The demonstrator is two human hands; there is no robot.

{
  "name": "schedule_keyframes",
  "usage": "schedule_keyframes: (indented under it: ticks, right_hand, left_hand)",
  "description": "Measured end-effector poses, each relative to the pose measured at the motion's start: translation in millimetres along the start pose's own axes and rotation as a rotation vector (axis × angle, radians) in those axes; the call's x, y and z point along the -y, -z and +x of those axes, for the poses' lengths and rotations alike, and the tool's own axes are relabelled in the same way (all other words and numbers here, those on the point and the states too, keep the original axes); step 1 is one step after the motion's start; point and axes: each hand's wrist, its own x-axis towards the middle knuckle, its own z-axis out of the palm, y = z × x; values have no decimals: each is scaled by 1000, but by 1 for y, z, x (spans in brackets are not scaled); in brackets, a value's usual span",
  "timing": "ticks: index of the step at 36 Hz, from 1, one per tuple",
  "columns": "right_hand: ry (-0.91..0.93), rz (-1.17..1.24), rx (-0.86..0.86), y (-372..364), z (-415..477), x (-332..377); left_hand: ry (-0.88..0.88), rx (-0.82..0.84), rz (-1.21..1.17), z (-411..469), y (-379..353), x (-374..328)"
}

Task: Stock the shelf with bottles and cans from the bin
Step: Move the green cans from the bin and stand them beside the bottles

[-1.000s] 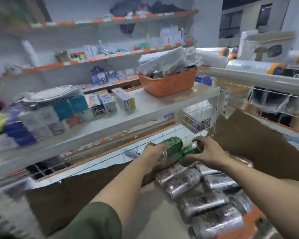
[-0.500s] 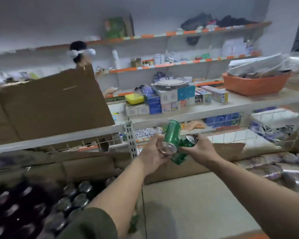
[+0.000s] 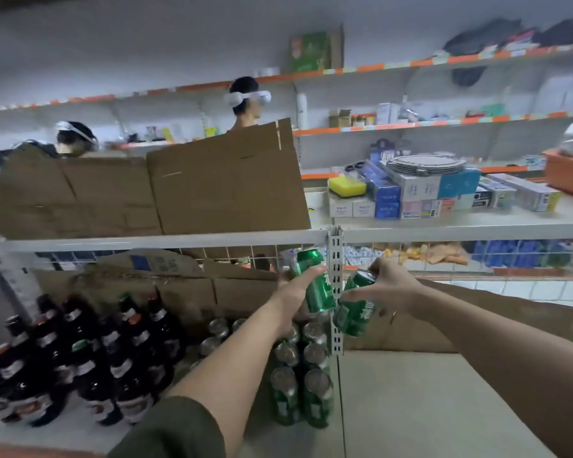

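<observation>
Cans, glossy green metal cylinders: left hand [image 3: 303,285] grip clamps one [image 3: 315,280], right hand [image 3: 391,287] another [image 3: 354,309].

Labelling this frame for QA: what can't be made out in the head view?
- Green can label: motion blur.
- Left hand fingertips: hidden behind that can.
- Right-hand can base: behind the upright.
- Dark bottles labels: dim, blurred.
- Bin: out of frame.

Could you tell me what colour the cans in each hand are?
Green cans, in the head view.
</observation>
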Motion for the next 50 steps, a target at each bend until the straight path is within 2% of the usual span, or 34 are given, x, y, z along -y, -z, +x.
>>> schedule_keyframes:
  ticks: [6, 12, 16, 25, 32, 38, 44, 50]
  right_hand:
    - [53, -109, 98, -12, 10, 0]
    - [108, -114, 152, -12, 18, -1]
    - [135, -56, 158, -19, 16, -8]
    - [174, -41, 122, -27, 2, 2]
    - [241, -104, 106, -44, -26, 25]
    - [104, -83, 48, -66, -51, 32]
    - [-37, 42, 74, -84, -77, 39]
    - [-130, -36, 95, -91, -83, 49]
  left_hand:
    - [-60, -103, 172, -5, 12, -2]
    - [-101, -228, 220, 1, 18, -8]
    - [-120, -291, 377, -4, 19, -5]
    - [-102, -114, 664, -25, 32, -10]
    - [-133, -45, 766, -44, 52, -13]
    - [-145, 68, 885, -55, 76, 1]
    - [-150, 191, 1007, -61, 93, 13]
    - [-142, 309, 1060, -69, 98, 11]
